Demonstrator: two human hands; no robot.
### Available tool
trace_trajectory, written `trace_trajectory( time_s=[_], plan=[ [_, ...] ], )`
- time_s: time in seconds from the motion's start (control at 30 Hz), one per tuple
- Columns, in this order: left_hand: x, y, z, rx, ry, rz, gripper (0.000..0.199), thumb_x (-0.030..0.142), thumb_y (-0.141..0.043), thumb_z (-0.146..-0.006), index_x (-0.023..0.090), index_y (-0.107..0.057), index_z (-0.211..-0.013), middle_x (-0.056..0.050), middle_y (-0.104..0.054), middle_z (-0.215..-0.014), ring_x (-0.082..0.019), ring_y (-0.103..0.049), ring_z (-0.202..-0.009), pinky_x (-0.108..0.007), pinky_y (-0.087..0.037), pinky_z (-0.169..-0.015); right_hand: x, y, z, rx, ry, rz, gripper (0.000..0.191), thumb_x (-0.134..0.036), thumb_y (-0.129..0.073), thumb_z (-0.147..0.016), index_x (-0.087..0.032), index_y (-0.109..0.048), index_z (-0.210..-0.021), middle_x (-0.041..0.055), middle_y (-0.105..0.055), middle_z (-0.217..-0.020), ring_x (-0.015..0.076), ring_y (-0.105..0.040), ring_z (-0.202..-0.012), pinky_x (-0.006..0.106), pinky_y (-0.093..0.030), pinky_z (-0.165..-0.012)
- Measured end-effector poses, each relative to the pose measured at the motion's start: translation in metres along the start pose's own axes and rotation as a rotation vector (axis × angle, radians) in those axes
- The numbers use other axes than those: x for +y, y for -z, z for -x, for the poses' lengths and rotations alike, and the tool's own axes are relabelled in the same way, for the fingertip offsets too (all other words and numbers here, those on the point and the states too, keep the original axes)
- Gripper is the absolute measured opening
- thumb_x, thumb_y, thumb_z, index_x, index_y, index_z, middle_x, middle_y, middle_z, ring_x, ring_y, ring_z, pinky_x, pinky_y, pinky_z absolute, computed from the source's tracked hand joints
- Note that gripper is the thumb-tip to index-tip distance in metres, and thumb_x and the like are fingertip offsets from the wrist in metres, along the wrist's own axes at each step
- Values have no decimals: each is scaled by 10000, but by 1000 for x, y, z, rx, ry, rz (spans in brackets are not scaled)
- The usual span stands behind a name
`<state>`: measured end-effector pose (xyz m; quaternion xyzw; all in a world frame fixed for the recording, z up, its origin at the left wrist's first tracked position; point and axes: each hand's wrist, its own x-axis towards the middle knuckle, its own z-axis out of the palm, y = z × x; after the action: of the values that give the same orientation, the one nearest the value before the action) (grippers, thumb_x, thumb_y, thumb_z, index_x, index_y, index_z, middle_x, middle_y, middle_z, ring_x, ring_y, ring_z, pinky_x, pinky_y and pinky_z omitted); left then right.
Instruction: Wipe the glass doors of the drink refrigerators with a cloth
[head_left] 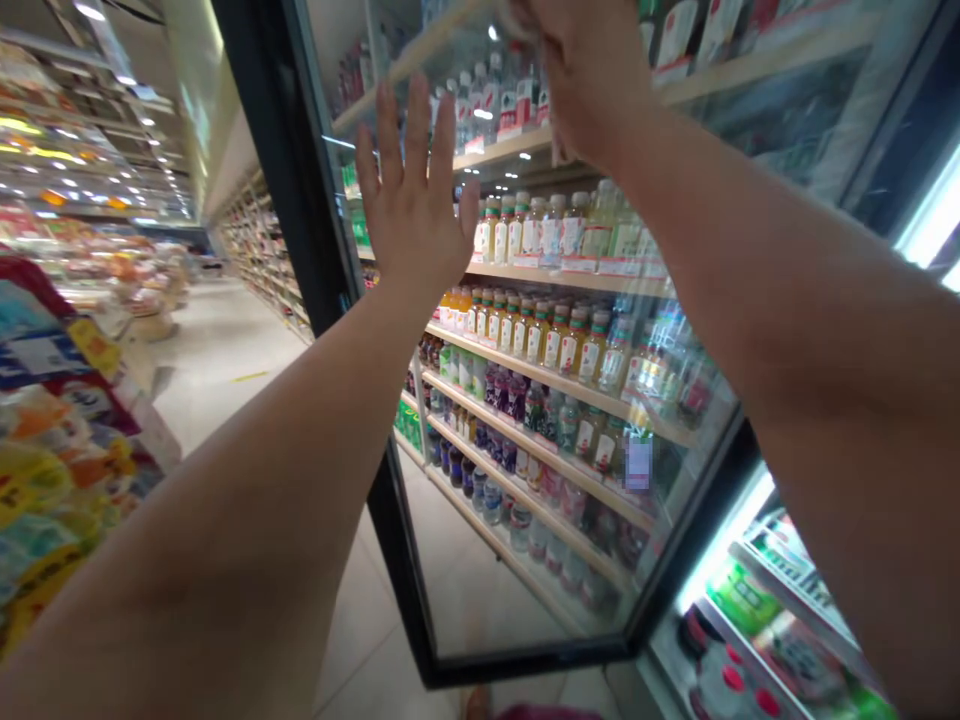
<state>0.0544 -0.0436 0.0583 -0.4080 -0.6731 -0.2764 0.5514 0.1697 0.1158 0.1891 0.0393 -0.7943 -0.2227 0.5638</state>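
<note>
The door is swung out, long axis upright; left grip splayed, empty; right grip cropped, closure and hold unclear.

Bottle labels, green package, yellow tag at left, no print readable on any (too small or blurred)

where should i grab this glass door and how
Likely best by the black frame along the left edge of the glass door, coming from the left with the left hand. That edge is long, narrow and looks free, so a hand could probably curl around it; the glass itself is flat.
</note>
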Motion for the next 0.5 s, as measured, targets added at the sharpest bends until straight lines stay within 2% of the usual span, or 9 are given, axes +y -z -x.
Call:
trace_trajectory(
  time_s=[0.07,0.1,0.13,0.2,0.27,0.37,0.43,0.5],
  plan=[
    [0,0,2,21,-15,-4,691,402,-413,-1020,200,-160,-1630,-1,-106,-1709,-282,-19,-1577,-491,5,-1300,-24,2,46,-71,156,48,500,-287,-228,-1066,-229,-434,-1519,-74,-438,-1589,206,-268,-1546,456,-225,-1299],
    [0,0,3,26,-21,-9,683,422,-399,-1030,204,-155,-1629,2,-103,-1709,-282,-17,-1576,-485,4,-1302,-32,2,70,-91,158,44,513,-267,-232,-1056,-223,-437,-1524,-78,-428,-1598,202,-250,-1554,450,-215,-1310],
    [0,0,4,30,-20,-15,676,443,-381,-1039,214,-145,-1629,11,-97,-1709,-279,-11,-1576,-478,8,-1304,-36,1,93,-138,145,16,509,-278,-251,-1055,-278,-433,-1530,-104,-416,-1603,187,-233,-1561,443,-217,-1318],
    [-1,-1,4,20,-14,-52,667,480,-329,-1054,229,-107,-1631,16,-71,-1711,-282,1,-1573,-472,23,-1302,-32,-1,133,-218,140,-68,487,-303,-303,-1042,-351,-467,-1499,-125,-445,-1577,188,-237,-1561,489,-229,-1320],
    [-1,-1,3,9,-14,-97,660,520,-260,-1065,245,-59,-1630,16,-45,-1712,-275,12,-1572,-460,28,-1299,-16,0,160,-283,176,-135,456,-344,-342,-1035,-370,-512,-1457,-119,-478,-1553,205,-254,-1556,521,-240,-1314],
    [0,2,3,-6,-15,-115,650,542,-201,-1069,251,-38,-1627,10,-32,-1712,-271,15,-1572,-451,27,-1299,23,12,170,-224,179,-112,445,-402,-327,-1048,-311,-569,-1410,-62,-521,-1531,220,-292,-1539,530,-258,-1299],
    [1,4,3,-8,-15,-83,646,523,-223,-1068,249,-55,-1628,12,-33,-1714,-277,14,-1571,-451,38,-1299,50,28,159,-92,103,-27,481,-422,-285,-1065,-251,-580,-1404,-25,-516,-1540,215,-295,-1536,506,-244,-1302],
    [1,3,3,-3,-9,-62,642,503,-244,-1063,262,-54,-1626,30,-24,-1714,-257,32,-1572,-433,62,-1297,72,47,140,11,-30,-2,490,-456,-272,-1071,-278,-575,-1413,-65,-460,-1577,199,-223,-1564,453,-197,-1315]
  ],
)
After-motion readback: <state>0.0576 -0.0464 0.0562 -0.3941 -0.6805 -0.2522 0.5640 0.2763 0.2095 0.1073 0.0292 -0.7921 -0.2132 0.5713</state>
